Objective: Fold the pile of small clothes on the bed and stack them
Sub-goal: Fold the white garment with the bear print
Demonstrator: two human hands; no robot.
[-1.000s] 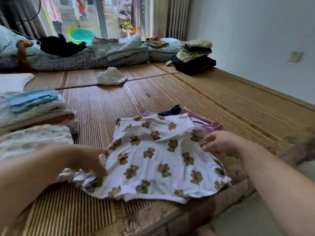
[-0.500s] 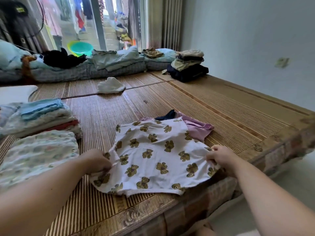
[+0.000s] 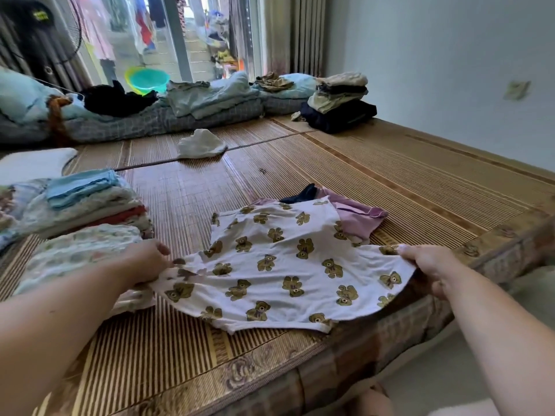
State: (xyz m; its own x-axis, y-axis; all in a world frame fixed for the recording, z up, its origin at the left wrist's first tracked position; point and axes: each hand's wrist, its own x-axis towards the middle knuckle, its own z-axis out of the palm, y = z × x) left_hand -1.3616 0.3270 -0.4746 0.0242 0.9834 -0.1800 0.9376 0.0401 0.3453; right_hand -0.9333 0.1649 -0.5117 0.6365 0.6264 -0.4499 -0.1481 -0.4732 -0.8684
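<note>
Head view: a white bear-print top point(image 3: 285, 265) lies on the bamboo mat point(image 3: 390, 181) near the bed's front edge, pulled out flat with its long axis running left to right between the two hands. Its far edge points toward the window. Which end is the neck I cannot tell. The left hand point(image 3: 147, 262) pinches the top's left edge with curled fingers. The right hand point(image 3: 429, 265) grips the right corner, thumb on top and fingers curled beneath, holding it slightly off the mat.

The top's far right part overlaps a pink garment point(image 3: 357, 217), with a dark garment point(image 3: 300, 195) showing just behind. Folded stacks point(image 3: 90, 202) sit to the left, the nearest one touching the left forearm. A loose white cloth point(image 3: 201, 144) lies well beyond, and a dark-based pile point(image 3: 339, 103) stands at the far right corner.

Compared with half a second ago, the top is drawn wider and tauter, and the right hand has moved outward toward the bed's rim.
</note>
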